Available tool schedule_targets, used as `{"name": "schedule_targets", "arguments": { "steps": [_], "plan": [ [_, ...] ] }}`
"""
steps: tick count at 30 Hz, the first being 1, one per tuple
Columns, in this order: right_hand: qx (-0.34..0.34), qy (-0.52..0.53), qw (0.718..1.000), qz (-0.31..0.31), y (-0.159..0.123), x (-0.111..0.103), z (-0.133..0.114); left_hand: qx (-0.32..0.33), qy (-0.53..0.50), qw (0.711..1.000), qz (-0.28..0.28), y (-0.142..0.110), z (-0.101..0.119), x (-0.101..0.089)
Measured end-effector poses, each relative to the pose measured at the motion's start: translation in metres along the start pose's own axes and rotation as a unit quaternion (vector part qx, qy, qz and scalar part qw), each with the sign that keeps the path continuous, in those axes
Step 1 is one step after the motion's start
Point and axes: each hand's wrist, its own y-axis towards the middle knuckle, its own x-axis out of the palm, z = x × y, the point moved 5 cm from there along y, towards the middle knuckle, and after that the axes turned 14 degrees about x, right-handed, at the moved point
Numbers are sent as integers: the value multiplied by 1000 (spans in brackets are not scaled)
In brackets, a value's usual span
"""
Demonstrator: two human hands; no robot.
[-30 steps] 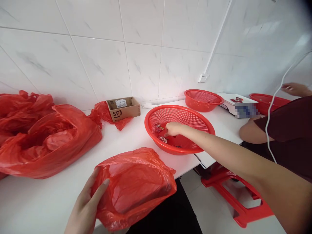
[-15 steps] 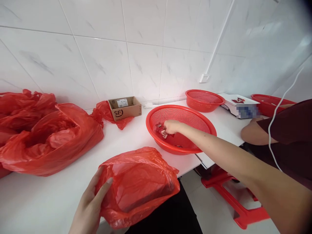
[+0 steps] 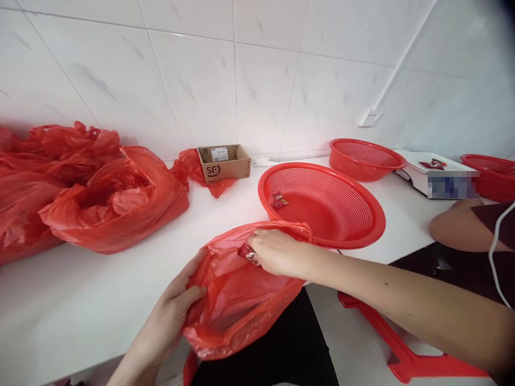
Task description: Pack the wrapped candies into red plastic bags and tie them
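My left hand grips the edge of a thin red plastic bag, its mouth spread wide at the table's front edge. Inside that mouth is my right hand, closed on small dark-red printed packets; how many it holds is hidden. Just beyond the bag a red perforated basket leans toward me, tilted. One or two small packets lie against its left inner side.
Full red bags crowd the table's left. A cardboard box stands by the wall. To the right are another red basket, a white scale bearing packets, and a co-worker's arm. A red stool stands below.
My right hand has lifted packets out of the basket and moved left and toward me into the bag's mouth. My left hand still holds the bag. The view has shifted somewhat left.
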Motion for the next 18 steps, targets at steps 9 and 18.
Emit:
{"name": "schedule_targets", "arguments": {
  "steps": [9,18],
  "plan": [
    [-12,149,987,-64,16,-5,35,-44,-103,993,-24,-2,13,-7],
    [-51,300,950,-66,-12,-35,29,49,33,998,-4,-3,18,-5]
  ]
}}
